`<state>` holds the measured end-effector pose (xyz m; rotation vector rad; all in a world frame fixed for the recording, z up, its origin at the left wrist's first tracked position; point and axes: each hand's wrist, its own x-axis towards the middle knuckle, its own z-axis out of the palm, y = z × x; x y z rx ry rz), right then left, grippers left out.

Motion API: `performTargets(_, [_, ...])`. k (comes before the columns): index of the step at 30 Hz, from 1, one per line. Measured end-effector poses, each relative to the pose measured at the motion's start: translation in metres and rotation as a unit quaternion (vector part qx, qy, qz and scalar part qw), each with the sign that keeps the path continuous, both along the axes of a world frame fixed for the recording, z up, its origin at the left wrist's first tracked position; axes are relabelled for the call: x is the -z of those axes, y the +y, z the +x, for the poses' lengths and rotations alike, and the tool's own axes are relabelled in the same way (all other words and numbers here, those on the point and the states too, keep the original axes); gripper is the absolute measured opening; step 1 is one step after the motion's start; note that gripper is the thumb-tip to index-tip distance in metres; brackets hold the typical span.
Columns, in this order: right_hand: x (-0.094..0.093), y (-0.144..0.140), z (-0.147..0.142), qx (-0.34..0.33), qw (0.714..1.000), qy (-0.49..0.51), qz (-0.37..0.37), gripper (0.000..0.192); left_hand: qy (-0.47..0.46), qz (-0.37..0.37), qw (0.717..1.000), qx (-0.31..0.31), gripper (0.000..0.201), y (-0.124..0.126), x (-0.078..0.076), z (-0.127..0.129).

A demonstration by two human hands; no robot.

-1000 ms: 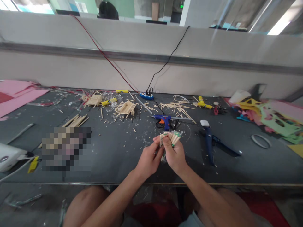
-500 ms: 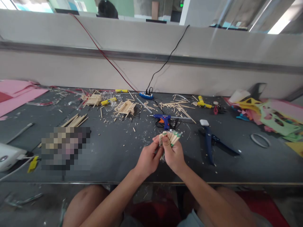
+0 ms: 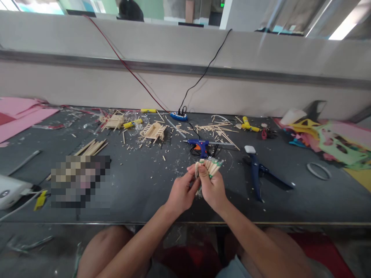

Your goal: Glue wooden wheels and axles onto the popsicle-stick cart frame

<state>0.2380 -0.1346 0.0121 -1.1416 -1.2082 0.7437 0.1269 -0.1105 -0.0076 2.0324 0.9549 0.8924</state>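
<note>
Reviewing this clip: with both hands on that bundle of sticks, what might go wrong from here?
The right hand grips the stick bundle by its lower part while the left hand pinches at its edge; loose sticks may slip out. The blue glue gun lies just beyond, plugged in and possibly hot; reaching forward risks a burn.

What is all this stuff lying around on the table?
bundle of sticks: one, pale wood in clear wrap, held in both hands
glue gun: one, blue, just beyond the hands
stick frames: two, pale wood, far left of centre
loose sticks: many, pale, scattered at the back
power strip: one, blue, by the wall
cutter: one, dark blue, right of the hands
foam sheets: several, pink, green, yellow, far right
table: one, dark grey
left hand: on the bundle
right hand: gripping the bundle
</note>
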Motion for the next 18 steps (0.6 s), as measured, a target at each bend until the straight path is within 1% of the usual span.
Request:
performTargets(5, [-0.0006,0.0004,0.0000,0.005,1.000,-0.010,0.003,0.027,-0.010,-0.002,1.000,-0.009,0.031,-0.0007,0.0004,0.0010])
performTargets(18, [-0.0009,0.0003,-0.0002,0.001,1.000,-0.017,-0.005,0.026,-0.016,-0.041,0.999,0.001,0.030,0.0010,0.0059,-0.0002])
